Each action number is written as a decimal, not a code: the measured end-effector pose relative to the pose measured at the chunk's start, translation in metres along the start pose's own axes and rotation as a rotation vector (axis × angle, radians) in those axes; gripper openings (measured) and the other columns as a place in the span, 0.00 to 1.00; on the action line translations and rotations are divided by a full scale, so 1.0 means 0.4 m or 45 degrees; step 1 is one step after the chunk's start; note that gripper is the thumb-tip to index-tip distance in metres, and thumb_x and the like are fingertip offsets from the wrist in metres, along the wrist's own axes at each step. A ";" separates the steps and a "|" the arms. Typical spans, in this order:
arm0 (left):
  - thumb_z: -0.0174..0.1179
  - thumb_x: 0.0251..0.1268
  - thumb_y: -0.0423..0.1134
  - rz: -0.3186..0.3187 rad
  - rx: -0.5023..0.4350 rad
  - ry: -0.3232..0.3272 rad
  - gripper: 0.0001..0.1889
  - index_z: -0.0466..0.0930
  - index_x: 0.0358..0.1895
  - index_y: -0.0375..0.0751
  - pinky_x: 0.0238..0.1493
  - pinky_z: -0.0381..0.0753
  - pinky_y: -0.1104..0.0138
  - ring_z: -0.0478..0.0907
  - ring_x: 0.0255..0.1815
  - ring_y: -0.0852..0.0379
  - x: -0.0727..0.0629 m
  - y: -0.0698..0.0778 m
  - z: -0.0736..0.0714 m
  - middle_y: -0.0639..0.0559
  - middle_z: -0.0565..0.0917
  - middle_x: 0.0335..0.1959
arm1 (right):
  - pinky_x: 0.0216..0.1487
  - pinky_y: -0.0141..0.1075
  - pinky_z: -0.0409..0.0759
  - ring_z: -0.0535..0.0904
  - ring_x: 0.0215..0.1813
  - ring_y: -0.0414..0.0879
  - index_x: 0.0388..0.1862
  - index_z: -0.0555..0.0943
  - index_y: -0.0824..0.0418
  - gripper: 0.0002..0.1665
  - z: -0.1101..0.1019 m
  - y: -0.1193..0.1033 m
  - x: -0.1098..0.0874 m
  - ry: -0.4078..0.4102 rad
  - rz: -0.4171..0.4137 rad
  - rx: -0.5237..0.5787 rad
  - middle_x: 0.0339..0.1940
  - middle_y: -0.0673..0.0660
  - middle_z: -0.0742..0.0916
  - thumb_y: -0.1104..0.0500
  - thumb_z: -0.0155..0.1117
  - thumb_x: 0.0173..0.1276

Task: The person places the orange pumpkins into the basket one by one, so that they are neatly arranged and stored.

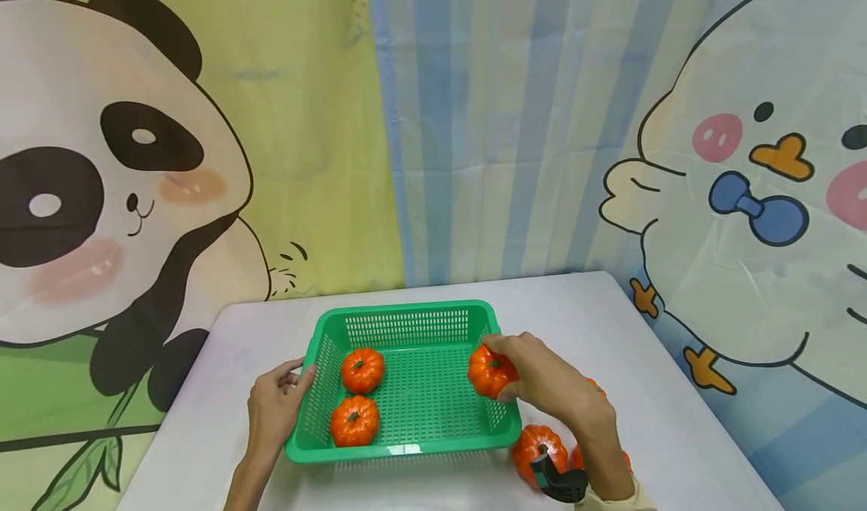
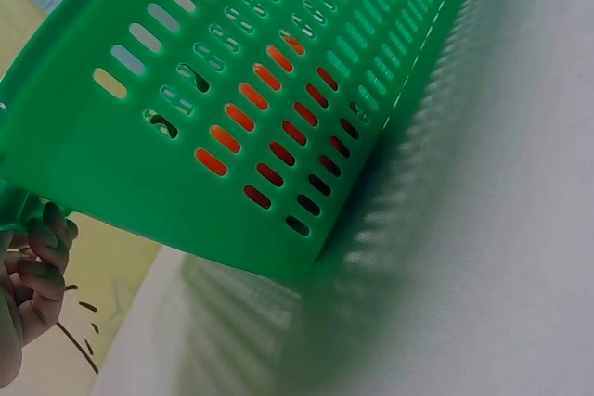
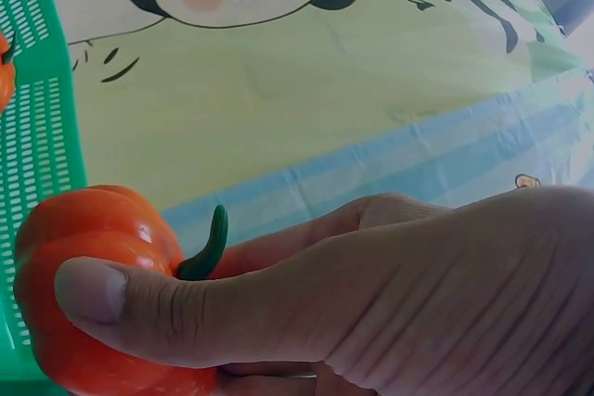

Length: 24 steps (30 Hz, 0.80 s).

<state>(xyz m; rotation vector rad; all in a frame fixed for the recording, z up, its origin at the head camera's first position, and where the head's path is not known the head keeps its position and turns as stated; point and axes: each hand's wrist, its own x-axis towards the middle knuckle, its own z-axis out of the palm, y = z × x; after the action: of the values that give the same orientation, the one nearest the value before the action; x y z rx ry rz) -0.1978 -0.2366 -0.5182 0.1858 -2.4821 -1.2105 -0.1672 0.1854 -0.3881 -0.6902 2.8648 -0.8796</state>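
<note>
A green plastic basket [image 1: 406, 451] with slotted walls stands on the white table. My left hand [image 1: 276, 406] grips its left rim; in the left wrist view the curled fingers [image 2: 51, 252] are at the rim's end. Two glossy orange toy pumpkins [image 1: 362, 370] with green stems lie along the basket's left side. With thumb and fingers around it, my right hand [image 1: 552, 375] holds another toy pumpkin [image 1: 489, 373] over the basket's right end. The right wrist view shows the thumb pressed across this pumpkin [image 3: 102, 220], its curved stem beside the hand.
More orange pumpkins [image 1: 538, 451] lie on the table right of the basket, partly hidden by my right forearm and the black wrist device [image 1: 558, 483]. Behind the white table [image 1: 650, 390] hangs a cloth [image 1: 474, 135] printed with cartoon animals.
</note>
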 end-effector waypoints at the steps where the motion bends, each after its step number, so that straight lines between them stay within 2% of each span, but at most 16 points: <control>1: 0.71 0.77 0.47 0.001 0.000 0.001 0.21 0.90 0.59 0.33 0.31 0.73 0.69 0.76 0.22 0.67 0.000 0.000 0.000 0.47 0.89 0.28 | 0.56 0.42 0.86 0.81 0.53 0.47 0.70 0.84 0.61 0.42 0.002 -0.001 0.001 -0.001 -0.005 0.001 0.54 0.51 0.90 0.71 0.87 0.54; 6: 0.71 0.77 0.46 0.015 -0.004 0.006 0.20 0.90 0.59 0.32 0.31 0.73 0.69 0.76 0.22 0.67 0.001 0.001 -0.001 0.46 0.89 0.27 | 0.60 0.46 0.87 0.80 0.58 0.50 0.73 0.83 0.61 0.44 0.015 -0.012 0.004 0.000 0.020 0.012 0.58 0.53 0.90 0.69 0.87 0.55; 10: 0.71 0.77 0.45 0.026 -0.013 0.010 0.20 0.90 0.59 0.31 0.31 0.73 0.69 0.76 0.22 0.67 0.003 0.003 -0.001 0.46 0.89 0.28 | 0.65 0.50 0.86 0.81 0.61 0.52 0.76 0.80 0.63 0.48 0.026 -0.018 0.011 -0.008 0.039 0.023 0.66 0.57 0.89 0.69 0.87 0.55; 13: 0.70 0.77 0.45 0.023 -0.019 0.004 0.20 0.90 0.59 0.31 0.30 0.73 0.69 0.76 0.22 0.67 0.002 0.003 -0.001 0.46 0.89 0.28 | 0.66 0.51 0.85 0.82 0.63 0.53 0.76 0.80 0.66 0.48 0.035 -0.018 0.018 -0.028 0.001 0.031 0.67 0.59 0.89 0.70 0.87 0.54; 15: 0.70 0.77 0.45 0.022 -0.022 0.001 0.20 0.90 0.59 0.31 0.30 0.74 0.69 0.77 0.21 0.67 0.002 0.002 0.000 0.46 0.89 0.28 | 0.64 0.50 0.86 0.83 0.60 0.53 0.72 0.82 0.66 0.45 0.042 -0.016 0.026 -0.052 -0.051 0.038 0.62 0.58 0.90 0.71 0.87 0.53; 17: 0.70 0.78 0.45 0.022 -0.025 -0.001 0.21 0.90 0.59 0.31 0.29 0.74 0.69 0.77 0.21 0.66 0.001 0.002 0.000 0.45 0.89 0.28 | 0.65 0.50 0.86 0.84 0.61 0.53 0.71 0.83 0.67 0.44 0.049 -0.015 0.031 -0.068 -0.077 0.030 0.63 0.59 0.90 0.70 0.87 0.52; 24: 0.70 0.78 0.46 0.016 -0.027 -0.002 0.21 0.90 0.60 0.31 0.29 0.74 0.69 0.77 0.21 0.66 -0.002 0.002 0.000 0.45 0.89 0.28 | 0.72 0.54 0.81 0.83 0.71 0.59 0.74 0.81 0.68 0.47 0.077 -0.015 0.039 -0.102 -0.076 0.032 0.70 0.63 0.87 0.70 0.88 0.52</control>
<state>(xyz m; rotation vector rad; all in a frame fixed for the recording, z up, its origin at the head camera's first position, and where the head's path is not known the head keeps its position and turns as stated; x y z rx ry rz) -0.1971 -0.2356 -0.5178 0.1636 -2.4667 -1.2320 -0.1727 0.1581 -0.4096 -0.7934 2.7718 -0.8732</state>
